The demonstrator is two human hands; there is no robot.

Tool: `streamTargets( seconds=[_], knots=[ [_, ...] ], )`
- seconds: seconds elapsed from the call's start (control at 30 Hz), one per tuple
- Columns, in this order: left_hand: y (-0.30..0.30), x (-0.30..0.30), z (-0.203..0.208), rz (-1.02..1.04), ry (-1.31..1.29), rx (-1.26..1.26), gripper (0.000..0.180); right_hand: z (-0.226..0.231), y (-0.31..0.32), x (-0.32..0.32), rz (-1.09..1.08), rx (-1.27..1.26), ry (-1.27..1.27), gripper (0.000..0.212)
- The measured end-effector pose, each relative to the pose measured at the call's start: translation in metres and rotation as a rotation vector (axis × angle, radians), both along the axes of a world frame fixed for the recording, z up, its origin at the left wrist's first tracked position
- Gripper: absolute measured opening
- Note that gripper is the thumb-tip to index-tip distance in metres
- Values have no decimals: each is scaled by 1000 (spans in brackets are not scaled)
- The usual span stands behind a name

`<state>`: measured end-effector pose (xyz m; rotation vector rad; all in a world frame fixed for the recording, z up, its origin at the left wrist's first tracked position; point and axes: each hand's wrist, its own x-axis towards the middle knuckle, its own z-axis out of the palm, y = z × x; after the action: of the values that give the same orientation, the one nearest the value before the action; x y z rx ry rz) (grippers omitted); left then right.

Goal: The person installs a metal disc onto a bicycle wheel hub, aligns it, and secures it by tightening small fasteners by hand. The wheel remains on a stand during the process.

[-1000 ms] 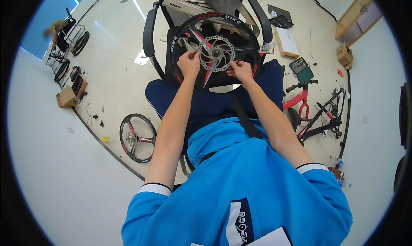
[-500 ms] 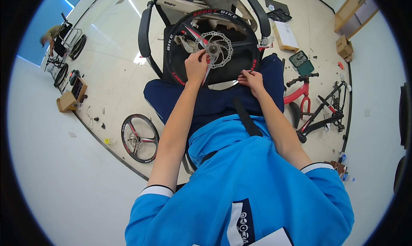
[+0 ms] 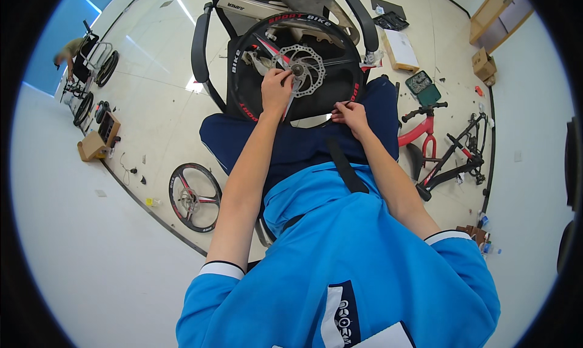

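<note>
The big black bike wheel with red spokes and a thick black rim (image 3: 252,56) lies flat on the person's lap, on the dark blue trousers (image 3: 303,144), w/ its far side over a black chair w/ curved armrests (image 3: 200,50). In the middle of the wheel sits a round silver metal brake disc w/ small holes (image 3: 311,68).

The left hand (image 3: 276,90) is up on the wheel, right beside the disc. Its fingers (image 3: 280,76) are curled together near the hub, pinching something thin and silver there, but it's too small to tell what it is. The right hand (image 3: 351,114) is lower, at the near edge of the rim. Its fingers are bent and pressed on the rim edge; can't tell if they truly clamp it or just rest on it. The two hands are apart, w/ the disc up between them.

The person wears a bright blue shirt w/ white sleeve edges (image 3: 364,275) and a black strap across the chest.

On the pale shiny floor (image 3: 158,105), on the left, lies a second black wheel w/ red spokes (image 3: 194,196). On the right is a small red & black bike frame (image 3: 443,147) lying down. Near it is a green tray of small parts (image 3: 423,87) and a flat tan cardboard box (image 3: 401,49). Far off at top left, another person bends over a trolley w/ wheels (image 3: 91,65).
</note>
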<state>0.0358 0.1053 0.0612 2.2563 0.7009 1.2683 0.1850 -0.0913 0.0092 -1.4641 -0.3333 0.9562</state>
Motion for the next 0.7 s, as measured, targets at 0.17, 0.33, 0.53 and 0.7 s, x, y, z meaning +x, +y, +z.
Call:
streamTargets(
  seconds=[0.17,0.33,0.53,0.7],
  knots=[
    [2,-1,5,-12,17,-6,16,0,0,0,1,-11,-11,19],
    [4,-3,3,-74,45,18,15,8,1,-1,-30,19,-3,21],
    [5,-3,-2,-73,3,24,15,60,15,9,-129,221,-31,22],
    [6,-4,-4,-52,-4,2,16,126,52,-3,10,319,-173,23]
  ],
)
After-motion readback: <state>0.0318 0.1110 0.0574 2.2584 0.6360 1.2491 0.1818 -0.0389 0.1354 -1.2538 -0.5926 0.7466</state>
